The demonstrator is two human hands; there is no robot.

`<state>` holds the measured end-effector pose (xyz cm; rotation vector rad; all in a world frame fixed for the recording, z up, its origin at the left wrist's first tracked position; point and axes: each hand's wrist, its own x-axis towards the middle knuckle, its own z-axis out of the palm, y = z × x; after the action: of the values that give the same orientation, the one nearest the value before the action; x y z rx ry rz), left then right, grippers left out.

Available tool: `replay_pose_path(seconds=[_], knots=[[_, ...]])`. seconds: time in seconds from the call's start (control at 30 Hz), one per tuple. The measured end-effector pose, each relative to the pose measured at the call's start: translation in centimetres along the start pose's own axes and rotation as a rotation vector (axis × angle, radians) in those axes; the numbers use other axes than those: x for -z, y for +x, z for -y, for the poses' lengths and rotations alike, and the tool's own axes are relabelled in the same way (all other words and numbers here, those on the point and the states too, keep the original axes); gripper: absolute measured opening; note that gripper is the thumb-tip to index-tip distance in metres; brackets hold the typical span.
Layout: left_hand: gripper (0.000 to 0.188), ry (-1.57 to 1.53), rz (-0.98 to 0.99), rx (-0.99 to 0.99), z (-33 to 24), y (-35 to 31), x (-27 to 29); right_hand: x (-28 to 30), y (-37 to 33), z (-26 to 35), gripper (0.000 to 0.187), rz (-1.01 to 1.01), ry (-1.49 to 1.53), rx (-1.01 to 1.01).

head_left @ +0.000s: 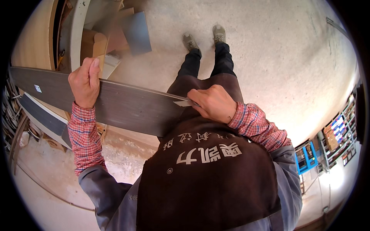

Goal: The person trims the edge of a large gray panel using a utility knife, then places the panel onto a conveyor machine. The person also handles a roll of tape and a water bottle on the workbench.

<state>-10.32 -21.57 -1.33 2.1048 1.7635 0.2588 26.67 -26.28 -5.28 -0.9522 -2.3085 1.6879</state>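
Observation:
A long dark grey-brown board (pixel 131 104) slants across in front of me, its near right end against my apron. My left hand (pixel 85 81) is closed over its upper edge, with the thumb on top. Just above that thumb is a tan strip (pixel 100 46); whether the hand touches it I cannot tell. My right hand (pixel 215 102) is closed around a knife, whose flat silver blade (pixel 182 103) with a slanted tip points left over the board's right end. The knife's handle is hidden in the fist. A small white label (pixel 37 88) is stuck on the board's left part.
Pale panels (pixel 34 34) stand at the upper left, with a blue-grey sheet (pixel 138 32) leaning near them. Another dark board (pixel 42 113) lies lower left, beside cluttered strips. A blue frame (pixel 306 158) and stocked shelves (pixel 337 134) are at the far right. The floor (pixel 277 50) is concrete.

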Motion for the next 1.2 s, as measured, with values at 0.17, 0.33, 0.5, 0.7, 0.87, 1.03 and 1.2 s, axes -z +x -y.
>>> replay_pose_path(seconds=[0.17, 0.33, 0.5, 0.7, 0.87, 1.03, 1.2], knots=[[0.019, -0.080, -0.034, 0.031, -0.3, 0.1, -0.2, -0.5, 0.6, -1.1, 0.012, 0.037, -0.009, -0.001], [0.017, -0.084, -0.044, 0.054, -0.6, 0.1, -0.2, -1.2, 1.1, -2.2, 0.014, 0.008, 0.005, 0.030], [0.019, -0.124, -0.038, 0.072, -0.4, 0.0, -0.3, -1.5, 1.8, -2.8, 0.018, -0.024, 0.050, 0.095], [0.026, -0.087, -0.055, 0.058, -0.2, 0.0, -0.4, -2.2, 2.9, -3.6, 0.013, -0.087, 0.017, 0.187], [0.025, -0.073, -0.052, 0.090, -0.6, 0.2, -0.3, -2.4, 3.2, -3.7, 0.016, -0.157, 0.013, 0.213], [0.027, -0.057, -0.038, 0.097, -0.7, 0.4, -0.1, -2.4, 3.1, -3.6, 0.016, -0.102, 0.073, 0.165], [0.026, -0.079, -0.047, 0.106, -1.0, 0.5, -0.1, -0.9, 4.0, -4.2, 0.018, 0.312, 0.561, 0.133]])
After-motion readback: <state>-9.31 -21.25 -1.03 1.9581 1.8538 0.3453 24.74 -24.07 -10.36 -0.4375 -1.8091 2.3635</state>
